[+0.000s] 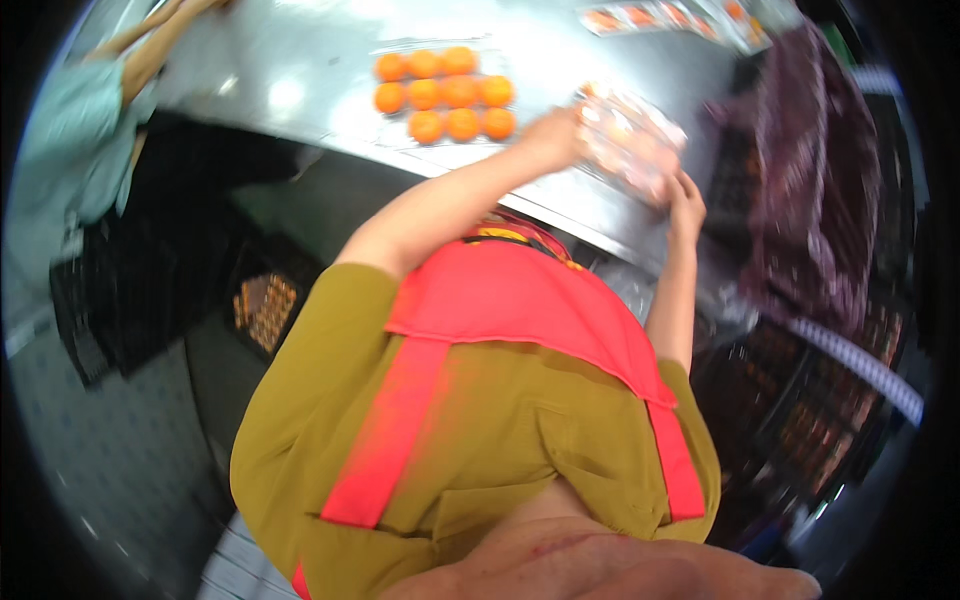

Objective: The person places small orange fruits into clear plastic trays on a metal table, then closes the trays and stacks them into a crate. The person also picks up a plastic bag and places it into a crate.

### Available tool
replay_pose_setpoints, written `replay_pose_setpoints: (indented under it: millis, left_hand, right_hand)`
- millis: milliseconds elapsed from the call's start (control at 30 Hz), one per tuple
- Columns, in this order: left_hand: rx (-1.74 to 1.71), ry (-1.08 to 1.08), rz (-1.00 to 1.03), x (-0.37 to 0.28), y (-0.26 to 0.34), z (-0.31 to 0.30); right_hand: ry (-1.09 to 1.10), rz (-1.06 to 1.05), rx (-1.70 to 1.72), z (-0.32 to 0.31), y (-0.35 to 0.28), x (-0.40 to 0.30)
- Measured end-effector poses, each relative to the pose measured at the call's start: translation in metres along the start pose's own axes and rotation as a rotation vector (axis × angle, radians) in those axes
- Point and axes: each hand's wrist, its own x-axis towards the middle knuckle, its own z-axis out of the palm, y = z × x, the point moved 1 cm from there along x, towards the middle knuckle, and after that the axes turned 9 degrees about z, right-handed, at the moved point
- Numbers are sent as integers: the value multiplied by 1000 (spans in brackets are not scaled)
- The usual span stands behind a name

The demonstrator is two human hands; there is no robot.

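Observation:
A blurred clear-plastic pack with pale pinkish contents (630, 139) is held between both my hands over the front part of a stainless steel table (300, 45). My left hand (556, 140) grips its left side, partly behind the wrap. At its lower right corner, my right hand (684, 201) closes its fingers on the edge. Just left of my left hand, several round orange fruits (459, 91) sit in close rows on the table, with clear plastic film or packaging under and around them.
More clear packs with orange contents (652, 16) lie at the far right. Purple plastic sheeting (817, 172) drapes beside the table's right end, near crates of packed goods (817, 420). Black crates (150, 285) stand lower left. Another person's arm (154, 52) reaches over the upper left corner.

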Motion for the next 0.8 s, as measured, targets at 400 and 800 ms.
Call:
replay_pose_setpoints:
  millis: [400,800]
  left_hand:
    - [-313,27,-297,10,-48,15]
    - [-321,63,-326,-3,-52,24]
  right_hand:
    - [163,-86,-327,-12,-18,-32]
    - [-294,406,227,3,-7,-82]
